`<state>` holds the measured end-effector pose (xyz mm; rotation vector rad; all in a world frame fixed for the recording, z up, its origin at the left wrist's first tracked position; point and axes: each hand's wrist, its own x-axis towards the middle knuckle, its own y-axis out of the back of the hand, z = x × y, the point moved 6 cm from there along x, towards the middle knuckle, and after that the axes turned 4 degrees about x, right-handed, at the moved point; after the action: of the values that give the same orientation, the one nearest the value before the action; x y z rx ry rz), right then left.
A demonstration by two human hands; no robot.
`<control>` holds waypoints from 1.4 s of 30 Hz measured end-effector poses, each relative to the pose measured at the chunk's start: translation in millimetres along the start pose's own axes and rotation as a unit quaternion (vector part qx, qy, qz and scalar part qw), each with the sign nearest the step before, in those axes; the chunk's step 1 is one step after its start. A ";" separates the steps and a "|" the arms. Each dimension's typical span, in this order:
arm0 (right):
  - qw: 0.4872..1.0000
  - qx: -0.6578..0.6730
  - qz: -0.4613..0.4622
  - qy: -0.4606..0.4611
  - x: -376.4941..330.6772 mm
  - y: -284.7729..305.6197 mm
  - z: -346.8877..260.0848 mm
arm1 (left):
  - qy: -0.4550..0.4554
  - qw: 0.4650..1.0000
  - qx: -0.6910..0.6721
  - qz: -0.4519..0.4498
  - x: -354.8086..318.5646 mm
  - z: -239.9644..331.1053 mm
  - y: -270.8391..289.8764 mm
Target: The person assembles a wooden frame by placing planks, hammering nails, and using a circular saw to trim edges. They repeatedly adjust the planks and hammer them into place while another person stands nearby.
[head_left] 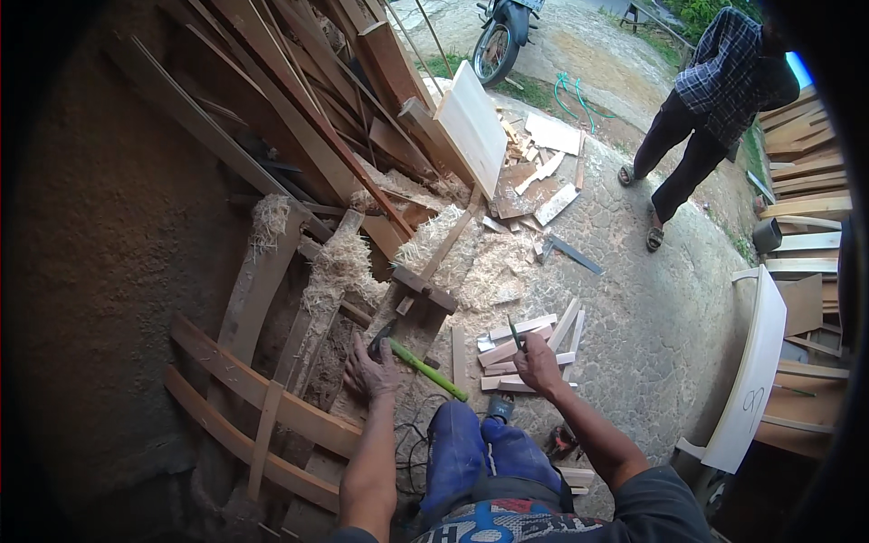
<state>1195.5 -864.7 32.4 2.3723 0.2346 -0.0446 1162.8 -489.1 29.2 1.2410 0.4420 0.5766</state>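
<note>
My left hand [369, 371] lies with its fingers spread beside the dark head of a hammer, on the wooden bench. The hammer's lime-green handle [425, 369] slants down toward my knees. I cannot tell whether the fingertips touch the head. My right hand [538, 364] pinches a slim dark pencil [514, 333], its tip pointing up and away from me. Under and around that hand lies a loose pile of short pale wooden strips [525, 362] on the ground. A dark wooden block [424, 290] with a crossing bar sits on the bench ahead.
Wood shavings [493, 271] cover the ground ahead, with a try square [572, 254] beside them. Planks [299, 118] lean at the left. Curved slats [262, 385] lie low left. A person [706, 109] stands far right, near a white curved board [747, 371]. A motorcycle [502, 41] stands far off.
</note>
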 end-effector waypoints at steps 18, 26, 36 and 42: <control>0.965 0.245 0.078 -0.049 223.0 93.1 -32.4 | 0.005 0.999 -0.049 0.014 4.6 -4.9 2.1; 0.976 -0.214 -0.035 0.033 489.9 26.5 -87.5 | -0.003 0.999 -0.033 -0.007 5.0 5.1 22.3; 0.927 -0.366 -0.063 0.052 665.3 -67.3 -63.1 | 0.082 0.994 -0.013 -0.067 -3.2 -16.9 -0.5; 0.918 -0.387 -0.058 0.059 686.5 -101.9 -40.6 | 0.092 0.995 0.003 -0.040 -8.1 -12.5 9.3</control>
<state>1850.1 -657.2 -75.9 1.5681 0.3721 0.1172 1147.4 -482.8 34.8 1.1760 0.6451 0.6241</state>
